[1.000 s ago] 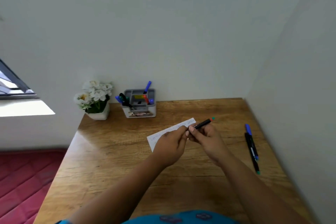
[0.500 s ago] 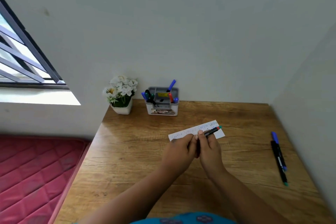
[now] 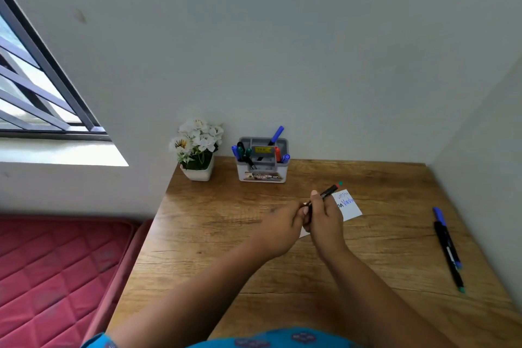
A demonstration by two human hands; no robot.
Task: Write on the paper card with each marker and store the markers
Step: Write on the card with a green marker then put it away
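A white paper card (image 3: 349, 206) with blue and green writing lies on the wooden desk (image 3: 214, 223), mostly covered by my hands. My right hand (image 3: 324, 220) grips a black marker (image 3: 327, 193) with a red band and green end, pointing up and to the right. My left hand (image 3: 282, 227) pinches the marker's near end; the tip itself is hidden by the fingers. Two more markers, a blue-capped marker (image 3: 446, 236) and a black marker with a green end (image 3: 450, 258), lie side by side at the desk's right edge. A grey and white holder (image 3: 262, 175) at the back wall contains several markers.
A white pot of white flowers (image 3: 197, 150) stands left of the holder. Walls close off the desk at the back and right. A red mattress (image 3: 56, 277) lies below the desk's left edge, under a barred window (image 3: 34, 87).
The view has swung left and both hands have shifted over the card. My left hand now pinches the marker's near end slightly apart from my right hand. The card shows less.
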